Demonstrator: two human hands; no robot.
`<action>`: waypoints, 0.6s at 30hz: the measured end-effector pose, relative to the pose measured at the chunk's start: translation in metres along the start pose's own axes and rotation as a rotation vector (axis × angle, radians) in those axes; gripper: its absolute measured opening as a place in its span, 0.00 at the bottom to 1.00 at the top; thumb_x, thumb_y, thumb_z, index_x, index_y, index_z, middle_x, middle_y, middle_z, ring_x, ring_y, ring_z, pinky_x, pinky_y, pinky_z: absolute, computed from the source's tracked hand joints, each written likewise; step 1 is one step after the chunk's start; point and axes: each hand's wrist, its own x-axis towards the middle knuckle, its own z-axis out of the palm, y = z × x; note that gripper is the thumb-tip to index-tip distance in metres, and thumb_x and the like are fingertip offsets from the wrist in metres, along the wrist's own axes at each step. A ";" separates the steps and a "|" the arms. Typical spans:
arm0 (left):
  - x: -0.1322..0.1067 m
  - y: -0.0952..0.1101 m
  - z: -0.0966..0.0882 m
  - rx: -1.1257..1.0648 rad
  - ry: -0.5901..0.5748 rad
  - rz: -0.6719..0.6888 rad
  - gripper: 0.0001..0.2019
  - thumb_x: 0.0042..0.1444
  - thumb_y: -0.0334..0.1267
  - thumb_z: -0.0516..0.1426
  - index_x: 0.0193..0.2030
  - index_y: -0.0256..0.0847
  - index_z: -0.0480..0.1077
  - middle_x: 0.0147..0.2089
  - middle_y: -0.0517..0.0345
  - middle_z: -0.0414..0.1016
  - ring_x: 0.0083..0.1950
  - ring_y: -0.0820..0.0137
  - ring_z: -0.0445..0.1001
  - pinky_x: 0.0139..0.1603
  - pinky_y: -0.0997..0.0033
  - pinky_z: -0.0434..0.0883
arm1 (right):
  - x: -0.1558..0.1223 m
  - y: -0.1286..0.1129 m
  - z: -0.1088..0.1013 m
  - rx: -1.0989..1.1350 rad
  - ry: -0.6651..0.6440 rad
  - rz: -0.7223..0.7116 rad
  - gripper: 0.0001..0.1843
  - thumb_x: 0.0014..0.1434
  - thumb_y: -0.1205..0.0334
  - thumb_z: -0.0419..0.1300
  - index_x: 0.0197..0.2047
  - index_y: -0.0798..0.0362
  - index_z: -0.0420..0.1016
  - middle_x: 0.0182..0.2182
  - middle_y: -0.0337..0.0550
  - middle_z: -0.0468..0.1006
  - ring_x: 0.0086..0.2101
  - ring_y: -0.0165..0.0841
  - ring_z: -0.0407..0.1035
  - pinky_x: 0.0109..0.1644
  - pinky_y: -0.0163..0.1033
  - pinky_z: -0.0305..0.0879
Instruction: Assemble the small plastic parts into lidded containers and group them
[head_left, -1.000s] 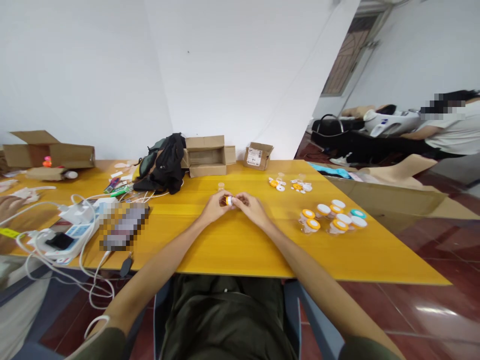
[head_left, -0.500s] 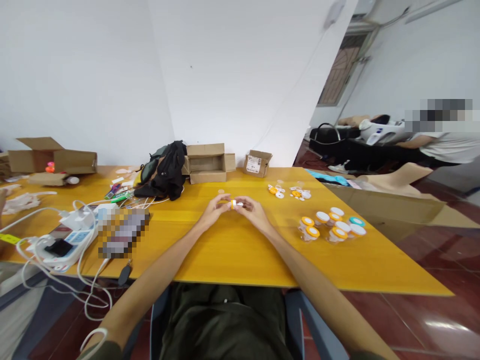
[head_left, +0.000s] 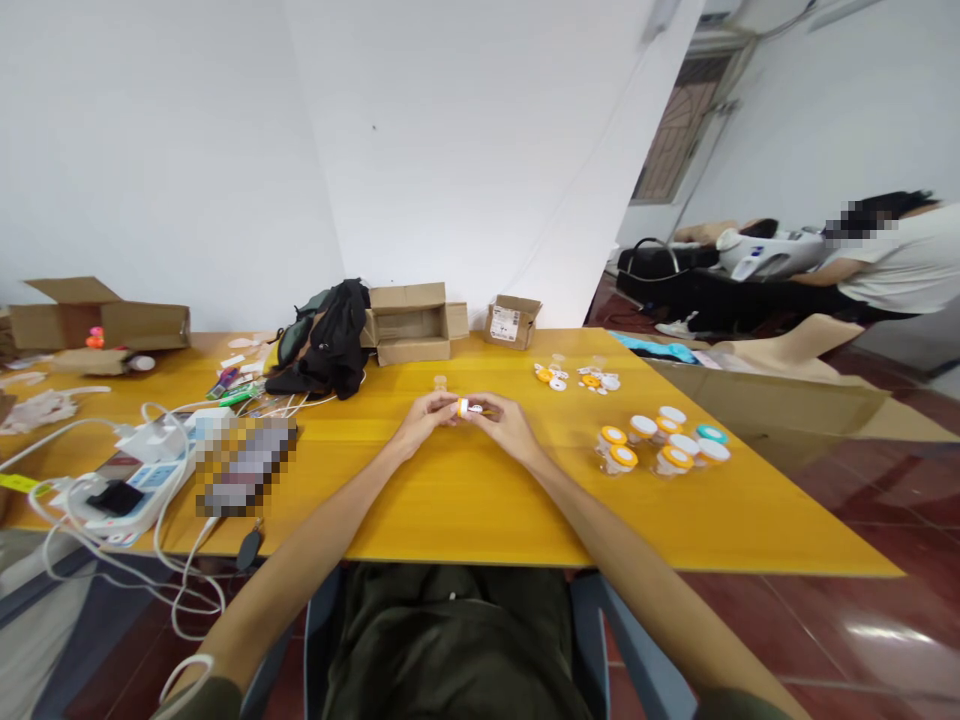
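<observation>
Both my hands meet over the middle of the yellow table [head_left: 465,500]. My left hand [head_left: 421,418] and my right hand [head_left: 504,422] are closed together on a small jar with an orange and white lid [head_left: 463,407], fingertips pinching it from either side. A tiny clear vial [head_left: 440,383] stands just beyond my hands. To the right lies a cluster of several small clear jars with orange, white and teal lids [head_left: 664,443]. Further back, loose orange and white lids [head_left: 577,377] are scattered.
A black bag [head_left: 330,340] and open cardboard boxes [head_left: 411,322] sit at the table's back. A power strip with white cables [head_left: 127,470] crowds the left side. Another person sits at the far right beside cardboard sheets [head_left: 780,390]. Red tiled floor lies to the right.
My hands stay together on the small jar, with only slight finger shifts. The view has shifted a little as my head moved.
</observation>
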 end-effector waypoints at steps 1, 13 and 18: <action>0.000 0.000 0.000 0.014 -0.003 0.015 0.19 0.42 0.48 0.69 0.38 0.39 0.76 0.39 0.54 0.80 0.39 0.68 0.78 0.44 0.67 0.74 | 0.000 0.000 -0.001 -0.004 0.002 -0.001 0.12 0.49 0.55 0.66 0.37 0.51 0.79 0.38 0.45 0.83 0.38 0.38 0.78 0.45 0.43 0.75; 0.002 -0.006 -0.001 0.247 -0.047 0.201 0.12 0.48 0.38 0.65 0.40 0.39 0.74 0.40 0.54 0.79 0.42 0.68 0.78 0.49 0.66 0.73 | 0.001 0.003 -0.003 -0.015 -0.002 0.041 0.12 0.49 0.53 0.66 0.35 0.51 0.81 0.35 0.44 0.84 0.36 0.40 0.78 0.43 0.44 0.75; -0.003 -0.005 0.000 0.338 -0.054 0.283 0.09 0.52 0.38 0.62 0.40 0.40 0.74 0.41 0.53 0.79 0.43 0.67 0.78 0.51 0.64 0.74 | 0.002 0.003 -0.005 0.019 -0.029 0.081 0.14 0.47 0.51 0.67 0.34 0.52 0.81 0.31 0.42 0.83 0.33 0.38 0.77 0.41 0.44 0.75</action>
